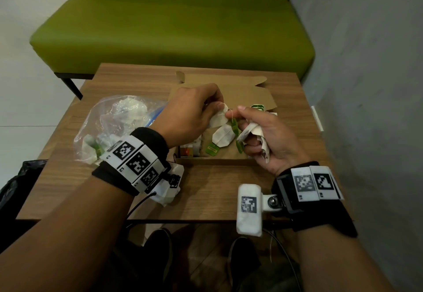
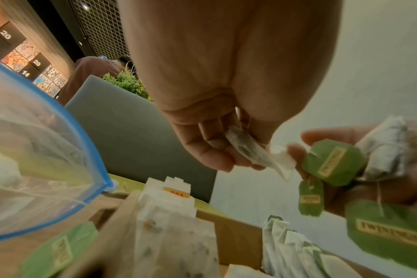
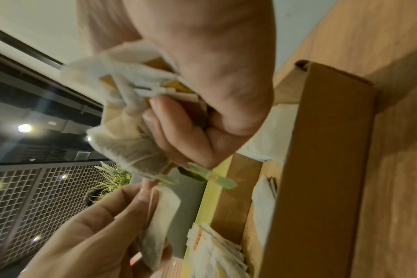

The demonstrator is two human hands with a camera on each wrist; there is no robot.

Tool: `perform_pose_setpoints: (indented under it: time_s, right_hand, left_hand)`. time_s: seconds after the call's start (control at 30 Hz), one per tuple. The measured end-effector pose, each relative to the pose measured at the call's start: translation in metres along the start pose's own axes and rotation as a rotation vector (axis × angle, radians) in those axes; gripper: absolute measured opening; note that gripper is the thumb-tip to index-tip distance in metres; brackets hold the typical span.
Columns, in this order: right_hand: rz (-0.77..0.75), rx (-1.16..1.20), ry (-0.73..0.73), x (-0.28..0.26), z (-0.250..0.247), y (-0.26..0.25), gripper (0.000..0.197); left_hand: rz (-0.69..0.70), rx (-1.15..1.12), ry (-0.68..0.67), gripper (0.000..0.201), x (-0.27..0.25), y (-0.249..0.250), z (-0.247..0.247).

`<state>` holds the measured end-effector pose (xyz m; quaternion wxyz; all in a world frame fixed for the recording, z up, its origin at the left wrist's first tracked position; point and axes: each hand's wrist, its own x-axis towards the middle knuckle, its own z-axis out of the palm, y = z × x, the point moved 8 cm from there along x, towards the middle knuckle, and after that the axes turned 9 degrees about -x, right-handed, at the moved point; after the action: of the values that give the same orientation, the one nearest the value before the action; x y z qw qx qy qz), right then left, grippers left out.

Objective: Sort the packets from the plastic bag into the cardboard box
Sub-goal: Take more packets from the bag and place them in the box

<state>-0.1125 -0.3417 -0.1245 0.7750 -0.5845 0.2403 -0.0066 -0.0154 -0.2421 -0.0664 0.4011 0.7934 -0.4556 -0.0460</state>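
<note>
An open cardboard box [image 1: 258,99] lies on the wooden table [image 1: 219,188], with tea bag packets [image 1: 223,137] inside. Above it my left hand [image 1: 194,113] pinches one white tea bag [image 1: 218,118] [image 2: 255,154] [image 3: 160,222] between thumb and fingers. My right hand [image 1: 263,136] grips a bunch of tea bags [image 1: 251,131] [image 3: 129,120] in its curled fingers, and green tags [image 2: 333,163] dangle from them on strings. Its thumb and forefinger meet at the string beside the left hand's bag. A clear plastic bag [image 1: 114,124] [image 2: 36,150] with a blue zip edge lies left of the box and holds more packets.
A crumpled white packet [image 1: 174,188] lies on the table under my left wrist. A green bench [image 1: 174,28] stands behind the table, a grey wall [image 1: 366,85] to the right. A black bag [image 1: 20,184] sits left of the table. White and yellow-labelled sachets [image 2: 176,197] stand in the box's left end.
</note>
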Motion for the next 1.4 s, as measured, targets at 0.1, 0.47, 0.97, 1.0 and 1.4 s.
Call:
perform_pose_setpoints:
  time_s: [0.1, 0.47, 0.97, 1.0, 1.4]
  right_hand:
    - [-0.033, -0.029, -0.013, -0.005, 0.003, -0.006, 0.025]
    - [-0.227, -0.237, 0.206, -0.002, -0.004, -0.017, 0.016]
    - [-0.372, -0.452, 0.190, -0.005, -0.005, -0.026, 0.018]
    - [-0.380, -0.455, 0.208, -0.004, -0.006, -0.026, 0.017]
    - [-0.412, -0.321, 0.350, -0.004, -0.020, -0.025, 0.011]
  left_hand:
    - [-0.026, -0.018, 0.015, 0.010, 0.000, -0.003, 0.000]
    - [-0.247, -0.375, -0.081, 0.013, -0.004, -0.008, 0.007]
    - [-0.309, -0.635, -0.058, 0.017, -0.006, -0.010, 0.012]
    - [-0.308, -0.641, -0.055, 0.017, -0.006, -0.009, 0.013]
    - [-0.378, -0.795, -0.096, 0.016, -0.009, -0.008, 0.020]
